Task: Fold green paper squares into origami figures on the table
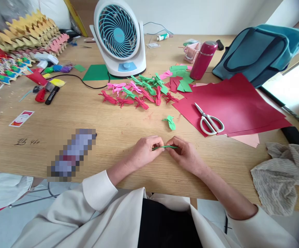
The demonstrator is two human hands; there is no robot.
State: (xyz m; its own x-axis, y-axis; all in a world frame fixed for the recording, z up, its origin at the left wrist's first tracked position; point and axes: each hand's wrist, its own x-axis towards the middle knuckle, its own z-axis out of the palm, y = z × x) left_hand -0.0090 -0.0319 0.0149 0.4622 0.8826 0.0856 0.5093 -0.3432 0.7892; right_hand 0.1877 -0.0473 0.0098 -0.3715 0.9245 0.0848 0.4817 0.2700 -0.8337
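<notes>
A thin strip of folded green paper is pinched between my two hands, just over the wooden table near its front edge. My left hand grips its left end with thumb and fingers, and my right hand grips the other end. Just beyond them lies a small green folded paper figure. Farther back is a pile of red, pink and green folded figures. White-handled scissors rest on large red paper sheets to the right.
A fan stands at the back, with a red bottle and teal bag to its right. A crumpled cloth hangs over the right front edge. A blurred-out object lies left of my hands.
</notes>
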